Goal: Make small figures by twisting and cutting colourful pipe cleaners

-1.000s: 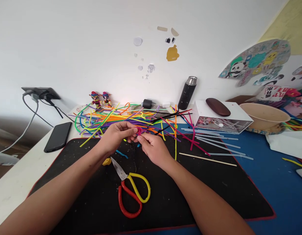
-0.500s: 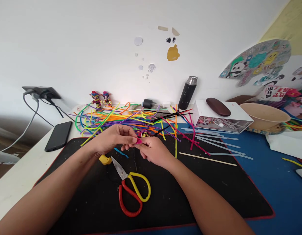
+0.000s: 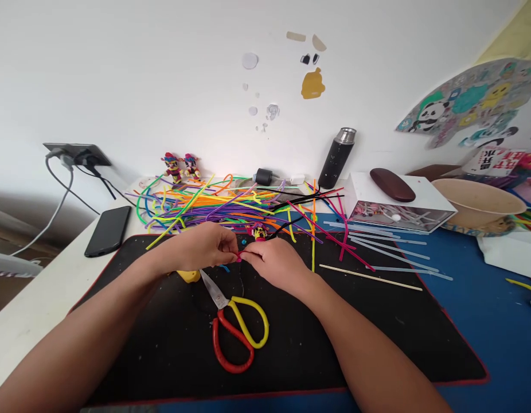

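A small pink piece (image 3: 239, 256) is pinched between both hands above the black mat (image 3: 291, 350). My left hand (image 3: 209, 245) holds its left side, fingers curled and thumb pressed in. On its other side, my right hand (image 3: 274, 259) grips it with thumb and forefinger. Fingers hide most of the piece. Scissors (image 3: 231, 321) with one red and one yellow handle lie just below the hands, beside a yellow object (image 3: 188, 276). Behind the right hand is a small figure (image 3: 259, 232) with a yellow and dark face.
Colourful pipe cleaners (image 3: 214, 206) are heaped behind the hands. Clear sticks (image 3: 394, 252) and a wooden stick (image 3: 371, 277) lie to the right. A black bottle (image 3: 338, 159), a white box (image 3: 401, 201) and a bowl (image 3: 476, 201) stand behind. A phone (image 3: 108, 231) lies left.
My left hand has turned, its knuckles now more on top, and the fingers have closed lower on the pink piece. The whole view has shifted slightly.
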Demonstrator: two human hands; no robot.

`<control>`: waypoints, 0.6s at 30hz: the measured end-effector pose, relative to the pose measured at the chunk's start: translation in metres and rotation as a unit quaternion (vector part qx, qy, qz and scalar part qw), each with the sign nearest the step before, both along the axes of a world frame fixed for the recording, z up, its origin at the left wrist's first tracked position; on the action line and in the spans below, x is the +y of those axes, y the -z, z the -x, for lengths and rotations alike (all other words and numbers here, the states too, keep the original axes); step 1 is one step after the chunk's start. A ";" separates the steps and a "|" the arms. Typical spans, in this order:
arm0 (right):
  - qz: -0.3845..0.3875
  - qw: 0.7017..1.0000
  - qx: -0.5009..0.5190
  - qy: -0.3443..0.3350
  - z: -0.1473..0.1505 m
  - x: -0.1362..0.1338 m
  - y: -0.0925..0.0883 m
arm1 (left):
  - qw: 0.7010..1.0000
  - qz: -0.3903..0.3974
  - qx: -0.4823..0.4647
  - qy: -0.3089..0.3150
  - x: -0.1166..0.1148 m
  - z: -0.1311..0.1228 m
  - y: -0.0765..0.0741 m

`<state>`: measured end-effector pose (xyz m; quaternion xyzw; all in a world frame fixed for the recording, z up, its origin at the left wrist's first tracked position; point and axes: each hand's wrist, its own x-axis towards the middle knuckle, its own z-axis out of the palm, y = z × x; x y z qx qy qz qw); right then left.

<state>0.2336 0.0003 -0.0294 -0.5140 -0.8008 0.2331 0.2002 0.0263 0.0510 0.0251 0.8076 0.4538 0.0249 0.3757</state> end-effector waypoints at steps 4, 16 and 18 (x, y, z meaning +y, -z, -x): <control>-0.005 1.000 -0.016 0.012 0.000 -0.001 -0.002 | 0.999 -0.036 0.000 -0.015 0.004 -0.002 0.003; -0.010 0.998 0.046 0.048 0.003 -0.002 -0.002 | 0.980 0.020 -0.142 -0.137 0.013 -0.005 0.013; -0.001 0.996 0.073 0.052 0.004 -0.002 -0.002 | 0.970 0.050 -0.187 -0.146 0.013 -0.008 0.015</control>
